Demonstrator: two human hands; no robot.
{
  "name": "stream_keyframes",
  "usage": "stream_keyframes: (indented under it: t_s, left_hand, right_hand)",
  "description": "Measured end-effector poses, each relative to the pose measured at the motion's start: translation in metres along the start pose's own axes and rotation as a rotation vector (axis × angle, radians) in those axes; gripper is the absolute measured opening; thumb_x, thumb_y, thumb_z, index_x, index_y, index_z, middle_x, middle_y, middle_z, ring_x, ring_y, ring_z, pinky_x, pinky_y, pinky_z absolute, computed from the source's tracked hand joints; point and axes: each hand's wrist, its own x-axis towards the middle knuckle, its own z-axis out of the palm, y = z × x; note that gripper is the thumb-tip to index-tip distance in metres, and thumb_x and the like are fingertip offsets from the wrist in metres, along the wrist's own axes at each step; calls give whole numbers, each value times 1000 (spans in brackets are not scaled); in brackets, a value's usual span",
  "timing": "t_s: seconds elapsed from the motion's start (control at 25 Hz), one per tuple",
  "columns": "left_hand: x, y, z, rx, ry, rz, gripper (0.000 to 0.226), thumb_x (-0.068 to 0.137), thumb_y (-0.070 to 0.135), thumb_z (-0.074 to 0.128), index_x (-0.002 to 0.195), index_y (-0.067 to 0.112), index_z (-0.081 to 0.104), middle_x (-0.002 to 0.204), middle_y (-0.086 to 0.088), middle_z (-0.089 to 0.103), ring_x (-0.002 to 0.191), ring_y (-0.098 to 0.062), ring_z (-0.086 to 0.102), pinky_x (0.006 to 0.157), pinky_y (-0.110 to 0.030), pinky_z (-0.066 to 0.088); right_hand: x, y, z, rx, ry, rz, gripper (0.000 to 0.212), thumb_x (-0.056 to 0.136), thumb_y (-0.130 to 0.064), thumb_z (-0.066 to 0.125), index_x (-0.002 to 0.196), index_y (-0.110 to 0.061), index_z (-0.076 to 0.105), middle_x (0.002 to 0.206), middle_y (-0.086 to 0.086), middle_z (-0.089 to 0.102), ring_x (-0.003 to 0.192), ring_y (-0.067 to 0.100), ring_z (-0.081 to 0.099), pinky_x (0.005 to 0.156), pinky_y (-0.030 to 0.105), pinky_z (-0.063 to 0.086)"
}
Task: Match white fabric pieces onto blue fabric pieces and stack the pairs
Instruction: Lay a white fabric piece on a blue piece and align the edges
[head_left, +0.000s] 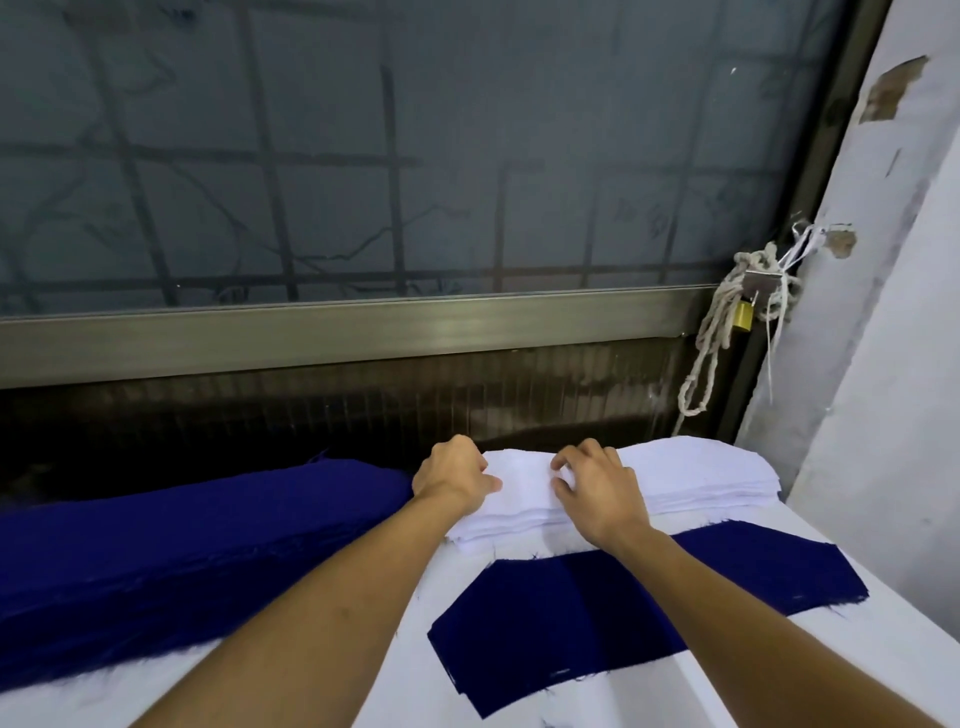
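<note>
1. Your left hand (452, 475) sits at the left end of the white stack (524, 501); its fingers curl over the far edge and its thumb (488, 484) lies flat on top, so the hand is clamped on that end of the stack.
2. Your right hand (600, 491) rests on the same stack just right of the left one; its fingers are bent, and fingertips and thumb draw together on the top white layer, pinching up a small fold; only a narrow strip of white shows between your two hands.
3. The white stack lies at the far edge of the table (883, 654), many thin layers deep; it runs from your left hand past your right hand to the right, where its end is rounded and the layer edges show.
4. A single blue piece (623, 597) lies flat on the table, nearer to you than the white stack and just beside it; your right forearm crosses over it; its edges are frayed and its left end is cut at an angle.
5. A thick blue pile (197, 540) lies along the left side of the table; its right end meets your left hand, and your left forearm crosses its near edge.
6. Behind the table stands a frosted pane (415, 156) with dark bars showing through it, set in a metal window frame (363, 327); at the frame's right end hangs a knotted rope (719, 332) with a brass padlock (743, 316); a pale wall (893, 338) with chipped patches rises on the right.
</note>
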Motion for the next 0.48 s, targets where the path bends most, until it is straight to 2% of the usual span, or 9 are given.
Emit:
stream_keyframes:
  t_s: [0.16, 0.24, 0.36, 0.44, 0.48]
  left_hand:
    - [-6, 5, -4, -48, -33, 116, 7, 93, 17, 70, 94, 17, 64, 100, -6, 68, 92, -25, 66, 81, -41, 59]
    - [-9, 9, -7, -95, -33, 182, 8, 94, 16, 69, 99, 18, 63, 99, -5, 67, 92, -25, 66, 83, -44, 59]
    - [-17, 16, -18, -59, 2, 254, 12, 99, 27, 63, 109, 21, 67, 100, -2, 67, 90, -22, 65, 79, -41, 58]
    - [-24, 18, -28, -34, 67, 273, 16, 103, 33, 57, 94, 22, 63, 87, -1, 64, 79, -21, 63, 66, -37, 54]
    - [-28, 17, -35, -33, 103, 272, 23, 104, 35, 54, 84, 22, 57, 80, 0, 61, 72, -20, 59, 61, -35, 49]
  right_hand:
    - [2, -7, 5, 49, -27, -49, 48, 98, -35, 59, 144, -33, 43, 148, -9, 43, 134, 16, 39, 111, 35, 36]
    - [3, -14, 3, 121, -28, -101, 53, 98, -31, 61, 147, -33, 42, 151, -11, 43, 140, 15, 35, 114, 37, 32]
    - [7, -23, -5, 182, 20, -132, 29, 99, -31, 60, 127, -31, 60, 134, -9, 58, 131, 15, 43, 108, 35, 31]
    - [6, -27, -16, 199, 46, -113, 13, 100, -32, 59, 106, -26, 69, 112, -5, 67, 117, 17, 53, 105, 36, 30]
    - [5, -27, -23, 210, 42, -103, 12, 100, -32, 59, 95, -26, 68, 99, -5, 68, 108, 17, 57, 104, 37, 31]
